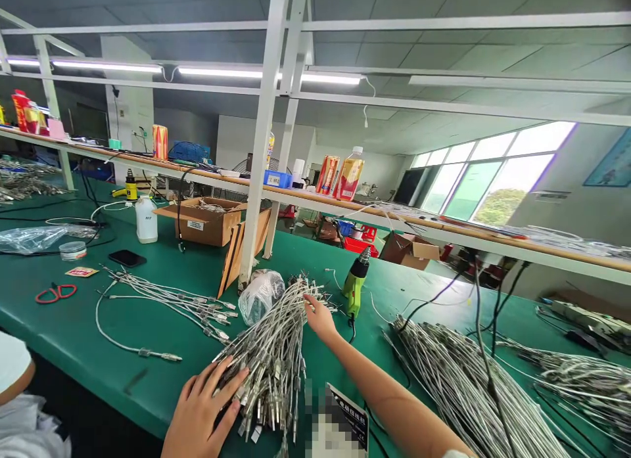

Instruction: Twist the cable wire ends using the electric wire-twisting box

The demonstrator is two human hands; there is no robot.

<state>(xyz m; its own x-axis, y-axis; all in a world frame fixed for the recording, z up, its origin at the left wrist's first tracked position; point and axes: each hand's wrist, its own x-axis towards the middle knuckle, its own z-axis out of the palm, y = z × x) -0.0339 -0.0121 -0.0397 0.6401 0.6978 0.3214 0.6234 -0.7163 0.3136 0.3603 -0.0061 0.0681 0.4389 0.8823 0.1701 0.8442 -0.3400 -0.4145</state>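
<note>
A thick bundle of grey cables with metal plugs (273, 353) lies on the green workbench (123, 326) in front of me. My left hand (200, 412) rests flat on the bundle's near end, fingers spread. My right hand (319, 317) reaches forward to the bundle's far end, its fingers curled against the cable tips there. A clear plastic bag (259, 294) sits just left of the far end. A green heat gun (355, 280) stands close behind my right hand.
Loose cables (172, 303) lie left of the bundle; a larger cable heap (468, 386) lies right. Red scissors (55, 292), a phone (127, 257), a white bottle (146, 218) and a cardboard box (204, 221) are further left. A white frame post (256, 175) rises behind. Another person's sleeve (14, 392) shows at bottom left.
</note>
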